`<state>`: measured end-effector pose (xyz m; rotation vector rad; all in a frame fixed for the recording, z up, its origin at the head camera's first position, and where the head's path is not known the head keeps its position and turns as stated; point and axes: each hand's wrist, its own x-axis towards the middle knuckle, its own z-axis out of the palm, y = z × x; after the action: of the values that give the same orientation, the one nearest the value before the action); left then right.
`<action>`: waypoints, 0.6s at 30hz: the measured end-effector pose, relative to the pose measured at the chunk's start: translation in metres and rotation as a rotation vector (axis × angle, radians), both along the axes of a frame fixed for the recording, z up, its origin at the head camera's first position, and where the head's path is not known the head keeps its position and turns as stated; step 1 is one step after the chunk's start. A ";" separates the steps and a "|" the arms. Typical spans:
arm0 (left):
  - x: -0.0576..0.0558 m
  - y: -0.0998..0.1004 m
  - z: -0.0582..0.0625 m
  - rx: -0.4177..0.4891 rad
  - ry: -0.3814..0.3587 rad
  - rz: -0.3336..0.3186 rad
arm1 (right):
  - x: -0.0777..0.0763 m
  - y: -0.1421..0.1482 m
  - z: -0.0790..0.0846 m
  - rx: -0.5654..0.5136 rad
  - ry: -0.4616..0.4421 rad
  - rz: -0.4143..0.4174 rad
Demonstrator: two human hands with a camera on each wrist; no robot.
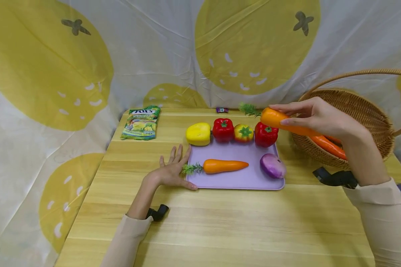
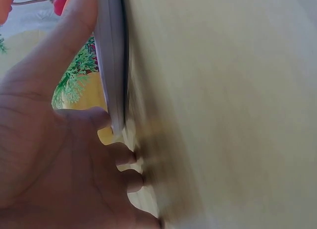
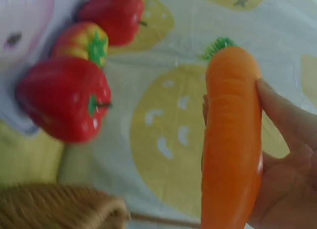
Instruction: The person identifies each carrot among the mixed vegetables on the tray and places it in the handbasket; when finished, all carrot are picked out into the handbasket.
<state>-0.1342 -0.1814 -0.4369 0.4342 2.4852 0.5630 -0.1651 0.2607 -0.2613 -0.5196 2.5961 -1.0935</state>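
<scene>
Spreading its fingers apart left of centre, the left hand (image 1: 169, 174) touches the left end of the tray (image 1: 227, 182). On the tray, mid-frame, lies a carrot (image 1: 222, 166), its leaves beside that hand; an onion (image 1: 271, 165) sits at the tray's right side. Right of centre, the raised right hand (image 1: 320, 116) has thumb and fingers clamped on a second carrot (image 1: 274, 118), leaves pointing left. Along the tray's far edge are a yellow pepper (image 1: 198, 134), two red peppers (image 1: 223, 129) and a yellow-red pepper (image 1: 243, 133). At right, a basket (image 1: 361, 107) holds orange-red things (image 1: 331, 147). Farther, a green bag (image 1: 141, 123) lies upper left of centre, a small purple packet (image 1: 222, 110) upper centre; behind hangs a printed cloth (image 1: 153, 48).
</scene>
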 end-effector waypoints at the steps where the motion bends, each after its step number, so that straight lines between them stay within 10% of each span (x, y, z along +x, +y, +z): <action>1: 0.001 0.000 0.001 0.000 0.000 0.000 | -0.002 0.007 0.003 0.020 0.006 0.000; 18: 0.003 0.000 0.001 0.004 0.006 -0.002 | -0.055 0.116 -0.015 0.247 -0.137 -0.012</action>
<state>-0.1313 -0.1817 -0.4360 0.4403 2.4900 0.5661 -0.2205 0.3765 -0.2765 -0.3587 2.5659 -0.7670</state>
